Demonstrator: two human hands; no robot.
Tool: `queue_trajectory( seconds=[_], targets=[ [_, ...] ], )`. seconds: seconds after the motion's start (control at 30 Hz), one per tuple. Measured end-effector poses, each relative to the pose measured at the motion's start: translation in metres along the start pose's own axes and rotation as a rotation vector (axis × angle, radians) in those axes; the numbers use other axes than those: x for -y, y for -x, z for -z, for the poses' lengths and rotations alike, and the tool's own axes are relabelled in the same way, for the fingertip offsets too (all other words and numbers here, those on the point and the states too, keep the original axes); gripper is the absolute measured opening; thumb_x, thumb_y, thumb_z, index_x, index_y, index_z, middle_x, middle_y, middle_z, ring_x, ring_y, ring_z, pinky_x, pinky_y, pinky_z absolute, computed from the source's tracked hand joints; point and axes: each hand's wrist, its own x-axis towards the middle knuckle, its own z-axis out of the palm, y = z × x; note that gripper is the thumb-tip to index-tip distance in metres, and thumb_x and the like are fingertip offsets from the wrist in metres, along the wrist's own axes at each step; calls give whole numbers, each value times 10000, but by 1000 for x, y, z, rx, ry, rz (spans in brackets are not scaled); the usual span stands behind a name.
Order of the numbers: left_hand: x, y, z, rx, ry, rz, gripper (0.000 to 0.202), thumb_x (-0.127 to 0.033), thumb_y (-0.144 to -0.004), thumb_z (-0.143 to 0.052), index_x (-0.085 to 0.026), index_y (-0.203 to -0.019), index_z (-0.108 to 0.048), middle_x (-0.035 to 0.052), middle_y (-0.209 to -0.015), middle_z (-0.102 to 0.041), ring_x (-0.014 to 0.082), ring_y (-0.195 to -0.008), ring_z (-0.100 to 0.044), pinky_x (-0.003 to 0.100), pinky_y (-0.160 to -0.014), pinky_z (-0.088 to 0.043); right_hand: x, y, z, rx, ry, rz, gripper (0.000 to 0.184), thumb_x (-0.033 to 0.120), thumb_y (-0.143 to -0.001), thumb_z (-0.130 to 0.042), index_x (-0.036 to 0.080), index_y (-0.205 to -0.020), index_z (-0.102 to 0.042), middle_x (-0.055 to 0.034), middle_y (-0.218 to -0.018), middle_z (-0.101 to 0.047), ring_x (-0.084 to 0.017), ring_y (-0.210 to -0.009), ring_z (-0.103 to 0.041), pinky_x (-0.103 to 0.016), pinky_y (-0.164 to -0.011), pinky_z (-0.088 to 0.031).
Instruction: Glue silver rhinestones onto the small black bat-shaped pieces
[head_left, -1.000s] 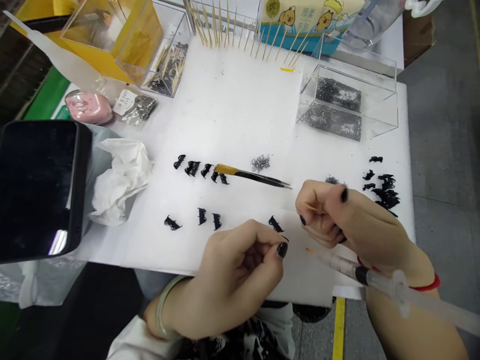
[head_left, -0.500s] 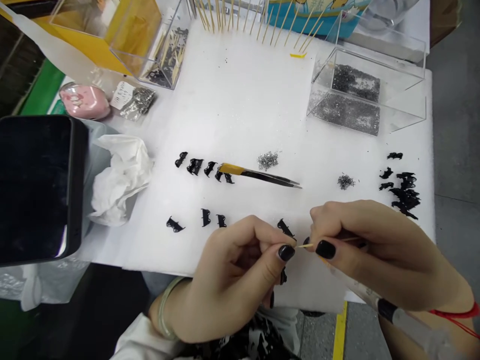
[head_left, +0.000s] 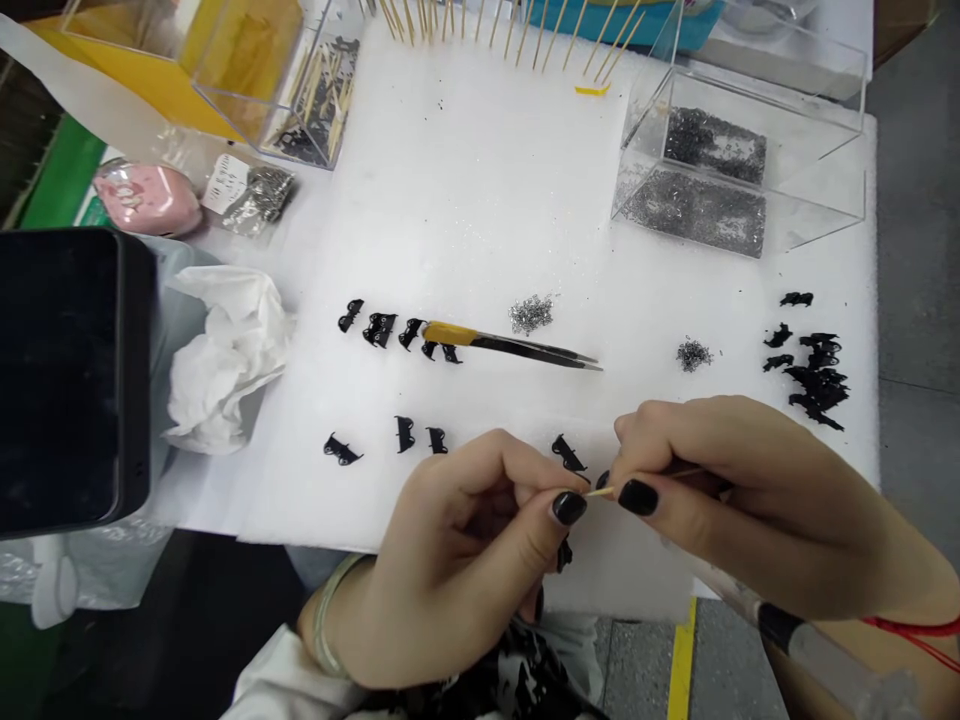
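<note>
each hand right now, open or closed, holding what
Left hand: pinched closed; what it holds cannot be told.
Right hand: closed, holding a thin stick.

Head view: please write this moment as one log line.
Right hand: holding thin pale wooden stick | left hand: pinching at stick's end, contents hidden | slim black-and-yellow tweezers: on white foam sheet
</note>
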Motion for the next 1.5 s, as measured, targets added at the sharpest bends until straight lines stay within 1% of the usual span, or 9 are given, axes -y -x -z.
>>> queue_trajectory(
  seconds=[0.13,0.33,0.53,0.73,0.87,1.1,1.2,1.37,1.5],
  targets=[
    [0,1,1,13,7,13,84,-271,-1016,-632,-212,-970,-671,-48,-646,-556,26,-424,-450,101,-405,-421,1,-3,-1,2,9,18,205,127,-949,-463,211,-762,-451,51,-543,-444,-71,-428,-352,-268,-410,-253],
    [1,1,3,40,34,-5,62,-250,-1017,-634,-239,-1007,-694,-51,-660,-573,20,-443,-477,84,-429,-449,5,-7,1,-12,64,34,226,115,-925,-465,211,-726,-418,49,-543,-460,-62,-438,-367,-250,-412,-273],
    [1,0,4,22,9,-4,77,-250,-1013,-640,-258,-1030,-715,-51,-653,-577,16,-439,-485,69,-414,-420,-1,-3,-1,-37,65,64,191,74,-929,-450,193,-803,-532,50,-558,-492,-54,-433,-389,-237,-403,-280],
    [0,1,3,3,-9,-24,87,-245,-1012,-639,-268,-1018,-723,-52,-644,-581,18,-423,-483,72,-401,-413,-5,-1,-3,-76,93,120,178,67,-928,-476,186,-849,-582,55,-569,-494,-41,-430,-385,-199,-385,-274],
    [1,2,3,-1,-15,-24,90,-242,-1011,-635,-252,-1016,-724,-44,-639,-587,28,-407,-484,86,-381,-414,-3,-3,-2,-55,74,91,184,93,-948,-469,179,-838,-589,38,-575,-532,-53,-440,-428,-204,-389,-308],
    [4,2,4,42,-31,-81,176,-185,-1019,-610,-311,-1074,-720,-57,-671,-598,12,-418,-506,66,-404,-416,5,-5,0,-48,69,76,238,104,-966,-436,165,-791,-584,25,-595,-553,-51,-471,-464,-208,-418,-336],
    [3,1,4,33,-41,-86,151,-193,-1020,-607,-292,-1060,-714,-55,-658,-592,21,-407,-504,77,-390,-411,7,-6,0,-43,47,52,237,117,-965,-435,172,-786,-580,13,-596,-571,-66,-465,-486,-227,-409,-336],
    [1,0,2,12,-34,-68,88,-227,-1015,-621,-246,-1023,-707,-43,-645,-576,33,-403,-487,96,-380,-416,5,-4,0,-46,14,27,230,99,-927,-436,200,-732,-505,19,-561,-534,-68,-429,-419,-239,-390,-293],
    [3,0,2,19,-7,-73,115,-217,-1016,-625,-281,-1040,-717,-55,-653,-581,10,-418,-488,62,-415,-423,0,0,0,-57,12,57,221,64,-926,-437,196,-790,-551,31,-575,-517,-58,-444,-411,-230,-408,-287]
  ],
)
